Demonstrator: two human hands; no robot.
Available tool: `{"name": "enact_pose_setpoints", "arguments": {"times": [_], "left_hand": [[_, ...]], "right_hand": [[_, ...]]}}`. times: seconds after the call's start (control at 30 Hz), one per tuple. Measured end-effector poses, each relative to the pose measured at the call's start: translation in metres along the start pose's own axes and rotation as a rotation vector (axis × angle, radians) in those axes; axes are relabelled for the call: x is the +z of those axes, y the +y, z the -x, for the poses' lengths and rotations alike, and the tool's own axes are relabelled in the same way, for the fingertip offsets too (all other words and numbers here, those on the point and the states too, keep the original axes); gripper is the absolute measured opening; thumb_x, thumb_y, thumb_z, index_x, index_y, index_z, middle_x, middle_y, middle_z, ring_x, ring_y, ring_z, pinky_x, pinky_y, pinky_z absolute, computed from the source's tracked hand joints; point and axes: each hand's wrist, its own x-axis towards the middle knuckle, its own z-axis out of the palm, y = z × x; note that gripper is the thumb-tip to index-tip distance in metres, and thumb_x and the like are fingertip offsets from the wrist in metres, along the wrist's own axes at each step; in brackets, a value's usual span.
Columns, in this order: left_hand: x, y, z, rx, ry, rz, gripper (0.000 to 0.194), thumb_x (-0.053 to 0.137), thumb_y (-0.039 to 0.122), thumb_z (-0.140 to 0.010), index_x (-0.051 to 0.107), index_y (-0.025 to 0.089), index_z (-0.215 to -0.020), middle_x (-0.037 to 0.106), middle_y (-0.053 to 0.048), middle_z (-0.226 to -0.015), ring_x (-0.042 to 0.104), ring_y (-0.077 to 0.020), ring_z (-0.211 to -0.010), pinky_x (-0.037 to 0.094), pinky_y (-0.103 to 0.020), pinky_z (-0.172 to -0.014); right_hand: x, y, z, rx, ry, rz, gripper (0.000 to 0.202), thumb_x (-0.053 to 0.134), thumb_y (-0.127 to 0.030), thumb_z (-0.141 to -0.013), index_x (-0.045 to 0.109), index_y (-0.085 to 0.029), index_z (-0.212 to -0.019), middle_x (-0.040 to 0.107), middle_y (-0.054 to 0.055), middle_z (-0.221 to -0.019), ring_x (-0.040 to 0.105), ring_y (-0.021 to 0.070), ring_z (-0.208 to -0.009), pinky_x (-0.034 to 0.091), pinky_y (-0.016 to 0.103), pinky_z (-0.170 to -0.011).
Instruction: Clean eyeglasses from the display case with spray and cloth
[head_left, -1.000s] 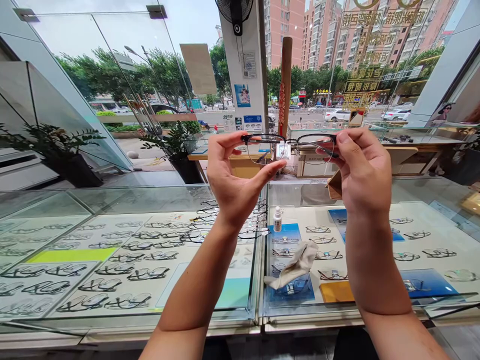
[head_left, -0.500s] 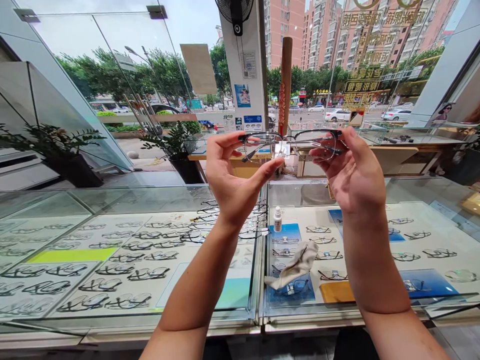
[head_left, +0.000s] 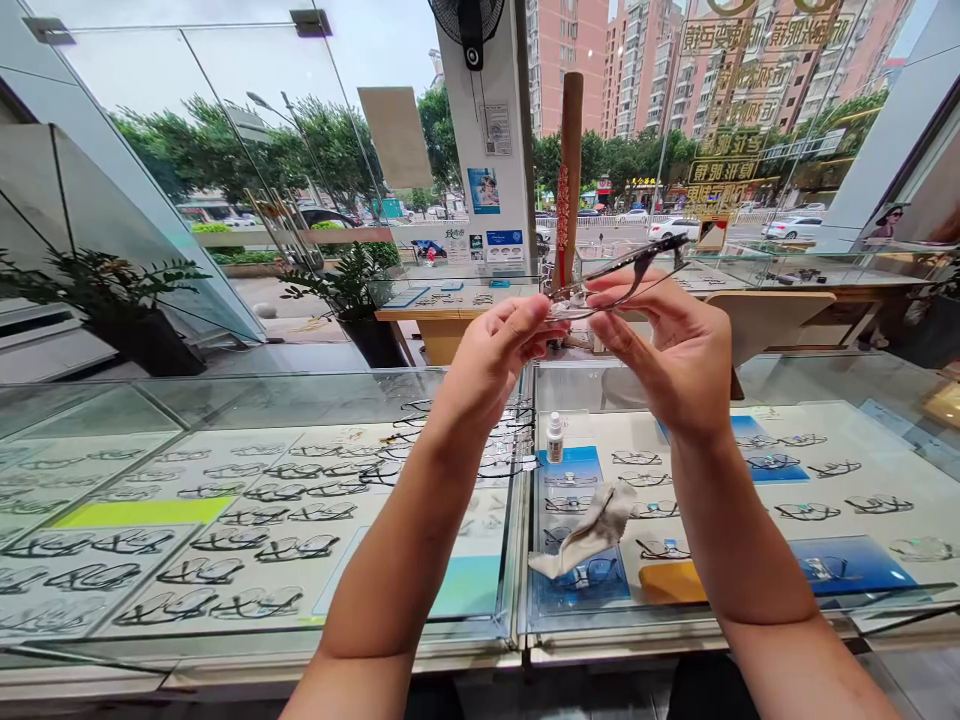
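Note:
A pair of eyeglasses (head_left: 634, 270) with a dark upper rim is held up above the glass counter, turned nearly edge-on and tilted. My left hand (head_left: 504, 345) pinches its left end between thumb and fingers. My right hand (head_left: 667, 345) grips it nearer the middle, thumb below and fingers behind. Both hands are closed on the frame, close together. Below them on the counter lie a crumpled grey cloth (head_left: 589, 535) and a small white bottle (head_left: 555, 438), which stands upright.
Glass display cases (head_left: 517, 590) span the front, holding rows of eyeglasses (head_left: 300, 545). Several more frames (head_left: 420, 440) are lined up near the seam between the cases. Behind stand a potted plant (head_left: 367, 300), a chair (head_left: 765, 320) and a second counter (head_left: 795, 270).
The eyeglasses have turned from facing me to nearly edge-on, their right side raised. My hands have come closer together, the right one moving left and shifting its grip.

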Motion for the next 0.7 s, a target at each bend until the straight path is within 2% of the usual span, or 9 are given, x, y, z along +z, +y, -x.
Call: {"name": "enact_pose_setpoints", "arguments": {"times": [0.17,0.3,0.4,0.5,0.6,0.7], "left_hand": [[0.003,0.003,0.002,-0.146,-0.2,0.011,0.067,0.069,0.088,-0.083,0.077,0.022,-0.096,0.081,-0.009,-0.084,0.08,-0.0284,-0.089,0.06,-0.04,-0.075],[0.003,0.007,0.003,-0.212,-0.302,0.009,0.073,0.063,0.094,-0.083,0.078,0.023,-0.093,0.079,-0.009,-0.078,0.079,-0.0292,-0.082,0.059,-0.042,-0.074],[0.002,0.006,0.004,-0.259,-0.4,0.03,0.073,0.061,0.095,-0.083,0.076,0.023,-0.09,0.079,-0.009,-0.08,0.08,-0.029,-0.085,0.061,-0.042,-0.079],[0.002,0.002,0.002,-0.262,-0.444,-0.005,0.075,0.058,0.096,-0.085,0.076,0.023,-0.093,0.081,-0.011,-0.087,0.081,-0.0294,-0.093,0.062,-0.042,-0.083],[0.001,-0.001,-0.001,-0.204,-0.359,-0.119,0.081,0.052,0.098,-0.085,0.077,0.023,-0.097,0.081,-0.013,-0.093,0.08,-0.0294,-0.096,0.061,-0.043,-0.078],[-0.015,0.001,-0.006,-0.046,-0.082,-0.2,0.077,0.052,0.098,-0.086,0.076,0.025,-0.094,0.079,-0.012,-0.092,0.079,-0.0284,-0.093,0.059,-0.043,-0.074]], "right_hand": [[-0.003,0.0,0.001,-0.017,-0.015,-0.023,0.019,0.082,-0.051,-0.094,0.078,-0.032,-0.095,0.077,0.004,-0.105,0.074,0.0292,-0.12,0.06,0.057,-0.109],[-0.005,0.003,0.001,0.006,-0.059,-0.04,0.027,0.081,-0.059,-0.092,0.077,-0.032,-0.093,0.075,0.004,-0.101,0.074,0.0297,-0.117,0.062,0.056,-0.104],[-0.006,0.005,0.001,0.027,-0.056,-0.037,0.032,0.081,-0.062,-0.091,0.077,-0.031,-0.093,0.076,0.004,-0.1,0.075,0.0292,-0.113,0.064,0.055,-0.101],[-0.006,0.005,0.002,0.039,-0.037,-0.036,0.032,0.081,-0.061,-0.091,0.077,-0.03,-0.095,0.076,0.004,-0.1,0.076,0.0274,-0.107,0.065,0.052,-0.098],[-0.007,0.006,0.002,0.036,-0.004,-0.03,0.027,0.083,-0.056,-0.092,0.077,-0.03,-0.095,0.076,0.003,-0.1,0.076,0.0253,-0.102,0.066,0.05,-0.095],[-0.008,0.006,0.002,0.035,0.016,-0.012,0.028,0.083,-0.056,-0.092,0.077,-0.029,-0.096,0.075,0.003,-0.097,0.076,0.0254,-0.1,0.066,0.05,-0.093]]}}
